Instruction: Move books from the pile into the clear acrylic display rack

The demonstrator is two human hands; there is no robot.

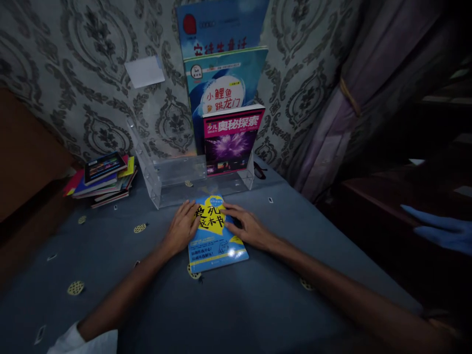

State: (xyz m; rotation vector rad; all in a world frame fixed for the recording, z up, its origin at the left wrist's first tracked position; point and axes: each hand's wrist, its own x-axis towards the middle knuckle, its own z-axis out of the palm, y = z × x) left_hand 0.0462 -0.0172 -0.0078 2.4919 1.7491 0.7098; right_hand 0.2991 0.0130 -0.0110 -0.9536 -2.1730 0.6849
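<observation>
The left hand [183,225] is lying open, fingers stretched, across the left edge of a blue book [212,246]; the right hand [250,227] is resting just as loosely on its right, neither clenching. The book is lying on the table [158,305], showing 死 and 本书. Just behind, a clear rack [184,191] is holding a pink book [233,146], 少儿奥秘探索; behind that, a teal book [224,76] is showing 小鲤鱼跳龙门, and a taller book [224,29], 安徒生童话.

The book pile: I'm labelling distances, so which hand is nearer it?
Left. The left hand is right of the book pile, on the left edge of the flat blue book; the right hand is farther right, on that book's right edge.
</observation>
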